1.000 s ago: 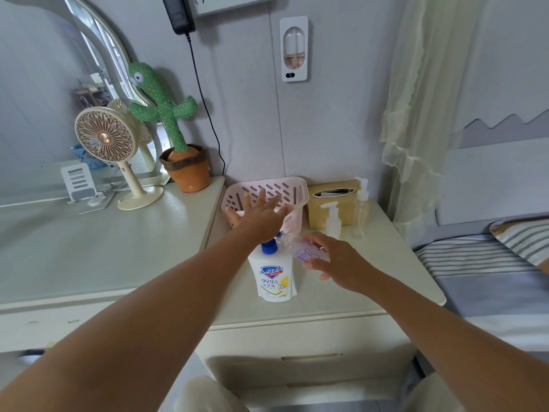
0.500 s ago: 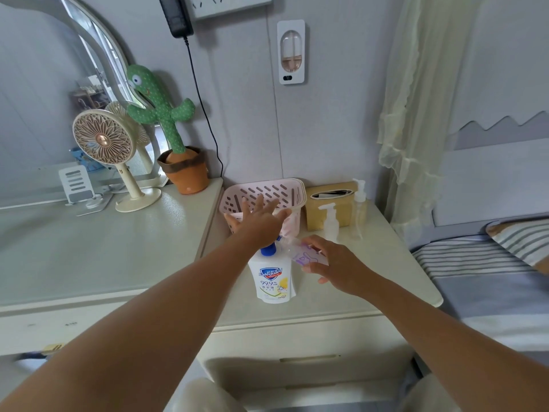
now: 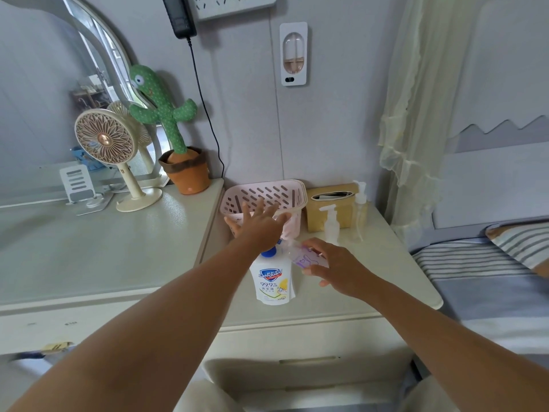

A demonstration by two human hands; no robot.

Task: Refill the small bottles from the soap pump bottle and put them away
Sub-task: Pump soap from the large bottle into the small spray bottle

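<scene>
Head view: small bottle held at the soap bottle's spout

The soap bottle [image 3: 271, 281], white with a blue collar, stands upright on the cabinet [image 3: 377, 289]. The left hand [image 3: 258, 224] lies directly over its top, palm down, fingers straight and spread. The pump head is hidden beneath it, so it probably rests on the pump, though contact cannot be seen. Just right of the soap bottle, the right hand [image 3: 335, 264] pinches a clear small bottle [image 3: 307, 258] with a purple print between thumb and curled fingers. It is tilted with its upper end toward the soap bottle's neck, and whether the 2 touch is too blurred to tell. Behind the soap bottle sits a pink slotted basket [image 3: 264, 193]. Behind and to the right of the soap bottle, 2 clear pump bottles [image 3: 331, 223] stand upright in front of a tan box [image 3: 318, 217].
</scene>
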